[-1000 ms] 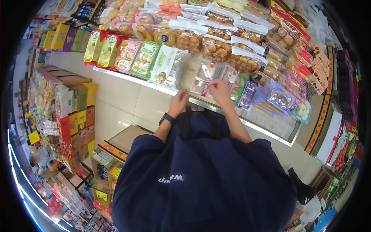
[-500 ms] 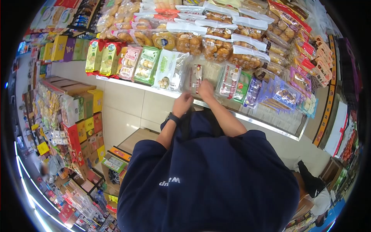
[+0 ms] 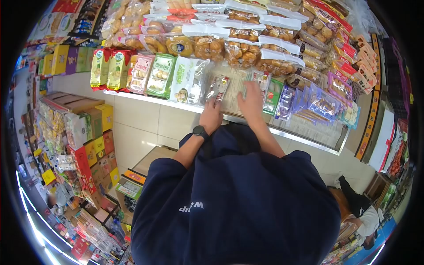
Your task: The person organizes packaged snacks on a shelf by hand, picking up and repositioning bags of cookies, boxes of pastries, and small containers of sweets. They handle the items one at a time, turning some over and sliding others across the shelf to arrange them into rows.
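My left hand (image 3: 211,115), with a dark watch at the wrist, touches the near end of a clear pack with a dark and red label (image 3: 218,87). Its fingers are extended over the wrapper. Just right of it, my right hand (image 3: 251,102) has its fingers apart, beside a red-and-white labelled pack (image 3: 261,79) that it partly covers. Bare brownish shelf lining (image 3: 234,92) shows between the two hands. Left of the dark-labelled pack lies a white and green pack (image 3: 189,79). A green tray pack (image 3: 273,95) lies right of my right hand.
Bagged round pastries (image 3: 243,52) fill the rows behind. Purple packs (image 3: 324,102) lie to the right. A metal shelf edge (image 3: 304,140) runs along the front. Stacked boxes (image 3: 92,152) stand at left. Another person (image 3: 367,225) is at lower right.
My right hand has moved right, off the dark-labelled pack, and its fingers have spread. My left hand has shifted onto that pack's near end, and the pack now lies tilted.
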`<state>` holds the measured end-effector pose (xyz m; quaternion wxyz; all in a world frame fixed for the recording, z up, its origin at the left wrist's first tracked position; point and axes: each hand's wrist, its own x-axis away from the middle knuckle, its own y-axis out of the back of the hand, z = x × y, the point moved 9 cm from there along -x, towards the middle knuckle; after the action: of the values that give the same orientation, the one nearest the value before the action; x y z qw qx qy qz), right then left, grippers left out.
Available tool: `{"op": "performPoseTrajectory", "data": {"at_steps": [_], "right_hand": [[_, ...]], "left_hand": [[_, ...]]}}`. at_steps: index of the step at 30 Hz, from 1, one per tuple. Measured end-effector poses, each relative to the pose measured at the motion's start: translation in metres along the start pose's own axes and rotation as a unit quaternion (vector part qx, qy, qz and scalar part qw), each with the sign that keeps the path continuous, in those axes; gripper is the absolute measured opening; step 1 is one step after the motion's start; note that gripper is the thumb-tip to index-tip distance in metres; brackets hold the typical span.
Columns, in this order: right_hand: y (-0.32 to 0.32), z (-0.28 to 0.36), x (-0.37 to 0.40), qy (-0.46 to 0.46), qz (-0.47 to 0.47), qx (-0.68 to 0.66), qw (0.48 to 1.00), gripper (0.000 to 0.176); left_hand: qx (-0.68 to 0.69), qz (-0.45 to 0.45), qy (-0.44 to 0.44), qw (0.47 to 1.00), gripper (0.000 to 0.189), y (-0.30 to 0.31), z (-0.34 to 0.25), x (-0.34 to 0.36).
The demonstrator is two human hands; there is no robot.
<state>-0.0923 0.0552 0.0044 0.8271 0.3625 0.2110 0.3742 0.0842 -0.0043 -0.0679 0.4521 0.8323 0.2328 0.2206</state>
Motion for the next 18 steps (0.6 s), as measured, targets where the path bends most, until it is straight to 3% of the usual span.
{"op": "performPoseTrajectory", "data": {"at_steps": [1,2,4,7,9,12,16,18], "right_hand": [[0.027,0.0,0.0,0.031,-0.093,0.069,0.993,0.052],[0.035,-0.015,0.001,0.001,-0.106,0.088,0.991,0.054],[0.047,-0.041,0.006,-0.063,-0.132,0.126,0.981,0.058],[0.021,-0.083,0.014,-0.191,-0.023,0.054,0.98,0.062],[0.016,-0.096,0.017,-0.2,-0.009,0.041,0.979,0.057],[0.012,-0.109,0.019,-0.215,-0.001,0.026,0.976,0.044],[0.008,-0.127,0.015,-0.222,0.027,0.008,0.975,0.022],[0.011,-0.126,0.011,-0.208,0.019,0.029,0.978,0.02]], "left_hand": [[-0.023,-0.032,-0.021,0.999,0.062,0.005,-0.006,-0.008],[-0.045,-0.064,-0.042,0.996,0.065,0.008,-0.013,-0.016],[-0.025,-0.035,0.052,0.998,0.068,-0.007,0.004,-0.034],[-0.044,-0.037,0.114,0.992,0.058,-0.031,0.026,-0.051],[-0.067,-0.071,0.123,0.988,0.051,-0.037,0.031,-0.054],[-0.129,-0.052,0.143,0.98,0.045,-0.044,0.035,-0.054],[-0.141,-0.054,0.171,0.974,0.048,-0.047,0.035,-0.059],[-0.115,-0.031,0.185,0.976,0.052,-0.05,0.039,-0.06]]}}
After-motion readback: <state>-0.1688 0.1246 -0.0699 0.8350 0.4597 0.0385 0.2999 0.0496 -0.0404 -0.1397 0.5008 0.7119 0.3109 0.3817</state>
